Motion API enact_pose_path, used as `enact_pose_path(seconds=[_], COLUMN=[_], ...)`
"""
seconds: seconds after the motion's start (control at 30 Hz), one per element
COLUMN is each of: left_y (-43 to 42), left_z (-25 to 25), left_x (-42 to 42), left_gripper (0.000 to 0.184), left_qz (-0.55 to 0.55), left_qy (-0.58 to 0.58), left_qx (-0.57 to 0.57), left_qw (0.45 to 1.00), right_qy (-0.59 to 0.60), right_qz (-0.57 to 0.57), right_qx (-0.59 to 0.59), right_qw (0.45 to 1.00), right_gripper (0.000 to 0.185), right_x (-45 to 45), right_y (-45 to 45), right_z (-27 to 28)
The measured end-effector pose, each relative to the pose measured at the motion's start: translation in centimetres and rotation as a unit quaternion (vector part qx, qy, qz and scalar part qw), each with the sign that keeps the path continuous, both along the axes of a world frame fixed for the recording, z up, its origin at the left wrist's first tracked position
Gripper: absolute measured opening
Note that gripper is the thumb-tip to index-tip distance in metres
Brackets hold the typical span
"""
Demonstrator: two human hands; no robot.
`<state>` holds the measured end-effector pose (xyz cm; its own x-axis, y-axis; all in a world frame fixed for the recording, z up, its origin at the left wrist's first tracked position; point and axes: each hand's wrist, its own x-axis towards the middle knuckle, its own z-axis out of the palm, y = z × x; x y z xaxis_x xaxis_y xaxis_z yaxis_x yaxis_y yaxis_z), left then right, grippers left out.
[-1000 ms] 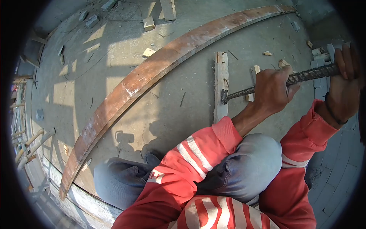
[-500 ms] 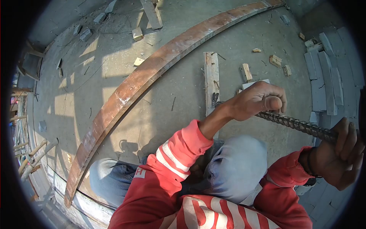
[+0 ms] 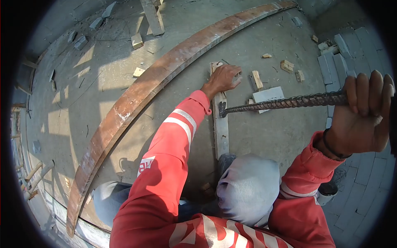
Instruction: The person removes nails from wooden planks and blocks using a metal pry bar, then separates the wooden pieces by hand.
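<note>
One left hand (image 3: 225, 78): above the upper part of the narrow board (image 3: 222, 138), fingers loosely curled, tips apart from the thumb
Right hand (image 3: 364, 111): clamped on the near end of the ribbed bar (image 3: 285, 102)
Ribbed bar: stretches from the right hand to the board, its bent tip just below the left hand
Curved plank (image 3: 153, 82): to the left of the left hand

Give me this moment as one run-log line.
right hand: holds ribbed bar, bent tip at narrow board | left hand: open over board's far end, contact unclear | nearby: curved plank, white block
</note>
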<state>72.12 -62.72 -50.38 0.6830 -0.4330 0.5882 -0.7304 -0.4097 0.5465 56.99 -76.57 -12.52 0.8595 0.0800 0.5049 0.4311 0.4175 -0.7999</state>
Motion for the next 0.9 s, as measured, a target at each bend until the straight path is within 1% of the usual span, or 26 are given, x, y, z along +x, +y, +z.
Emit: enact_pose_path(seconds=[0.03,0.07,0.1,0.13,0.17,0.2,0.27,0.3,0.33,0.4,0.43,0.47,0.5,0.53,0.57,0.6,0.63,0.67,0.7,0.73,0.77,0.8,0.83,0.87,0.9], left_y=[-0.1,-0.2,-0.3,-0.5,-0.7,-0.9,-0.8,-0.6,-0.6,-0.8,-0.6,-0.5,-0.5,-0.8,-1.1,-1.3,-1.6,-2.0,-2.5,-2.8,-2.7,-2.8,-2.9,-2.7,-2.1], left_z=[-0.2,-0.4,-0.6,-1.4,-2.1,-3.0,-2.7,-2.7,-3.1,-3.8,-3.8,-3.5,-3.3,-3.4,-3.7,-3.7,-3.4,-2.9,-2.0,-1.2,-0.8,-1.0,-1.8,-2.7,-3.6], left_x=[-0.3,-0.5,-0.8,-0.5,0.0,0.1,0.2,0.1,0.2,0.5,0.4,0.4,0.3,0.4,0.7,0.6,0.4,0.1,0.1,0.4,0.2,-0.3,-0.5,-0.4,-0.5], left_gripper=[0.023,0.023,0.023,0.023,0.024,0.026,0.026,0.026,0.026,0.025,0.025,0.025,0.024,0.024,0.025,0.025,0.025,0.024,0.023,0.023,0.022,0.021,0.020,0.019,0.022], left_qz=[-0.001,0.002,0.002,-0.002,0.012,0.024,0.024,0.030,0.029,0.030,0.031,0.033,0.032,0.033,0.026,0.020,0.024,0.006,-0.013,-0.011,-0.002,0.003,0.026,0.051,0.069], left_qy=[0.007,0.052,0.096,0.102,0.073,0.047,0.063,0.076,0.082,0.061,0.065,0.066,0.066,0.065,0.059,0.054,0.054,0.043,0.027,0.010,0.022,0.039,0.018,0.000,0.028], left_qx=[0.000,0.082,0.164,0.164,0.153,0.143,0.132,0.118,0.118,0.116,0.115,0.122,0.127,0.121,0.117,0.112,0.102,0.101,0.100,0.085,0.109,0.131,0.111,0.092,0.106], left_qw=[1.000,0.995,0.982,0.981,0.985,0.988,0.989,0.990,0.989,0.991,0.991,0.990,0.989,0.990,0.991,0.992,0.993,0.994,0.995,0.996,0.994,0.991,0.993,0.994,0.992], right_qy=[-0.025,-0.050,-0.042,-0.073,-0.103,-0.096,-0.080,-0.085,-0.080,-0.082,-0.078,-0.084,-0.089,-0.078,-0.068,-0.069,-0.074,-0.083,-0.093,-0.045,0.001,0.042,0.080,0.077,0.080], right_qz=[-0.039,-0.078,-0.080,0.054,0.186,0.180,0.116,0.044,0.045,0.168,0.170,0.077,-0.019,-0.072,0.007,-0.018,-0.051,-0.089,-0.090,-0.111,-0.136,-0.273,-0.405,-0.349,-0.279], right_qx=[-0.001,-0.002,-0.003,-0.050,-0.094,-0.093,-0.115,-0.127,-0.127,-0.142,-0.142,-0.068,0.004,0.007,0.073,0.094,0.044,-0.008,-0.020,-0.035,-0.051,-0.088,-0.116,-0.350,-0.562], right_qw=[0.999,0.996,0.996,0.995,0.973,0.975,0.983,0.987,0.988,0.972,0.972,0.991,0.996,0.994,0.995,0.993,0.995,0.993,0.991,0.992,0.989,0.957,0.903,0.866,0.774], right_gripper=[0.029,0.031,0.031,0.033,0.034,0.034,0.037,0.042,0.042,0.032,0.032,0.027,0.034,0.040,0.039,0.040,0.039,0.043,0.043,0.043,0.046,0.041,0.045,0.043,0.047], right_x=[-0.4,-0.2,0.5,1.5,2.1,1.7,-0.2,-1.4,-1.7,-2.1,-3.1,-4.7,-6.6,-8.9,-10.2,-11.8,-12.8,-13.8,-14.6,-15.1,-15.8,-17.7,-19.5,-17.5,-14.8], right_y=[0.1,0.1,-0.9,-2.5,-3.8,-3.6,-1.9,-0.1,-0.7,-2.6,-2.1,-1.4,-1.0,-2.4,-2.6,-2.5,-2.7,-3.2,-3.4,-3.8,-4.5,-6.8,-8.5,-5.3,-1.7], right_z=[-0.1,-0.1,0.0,0.3,0.5,0.6,0.7,0.5,0.5,0.6,0.1,-0.8,-1.4,-1.3,-1.9,-2.2,-1.8,-1.3,-0.9,-0.6,-0.4,-0.9,-1.0,1.0,3.5])
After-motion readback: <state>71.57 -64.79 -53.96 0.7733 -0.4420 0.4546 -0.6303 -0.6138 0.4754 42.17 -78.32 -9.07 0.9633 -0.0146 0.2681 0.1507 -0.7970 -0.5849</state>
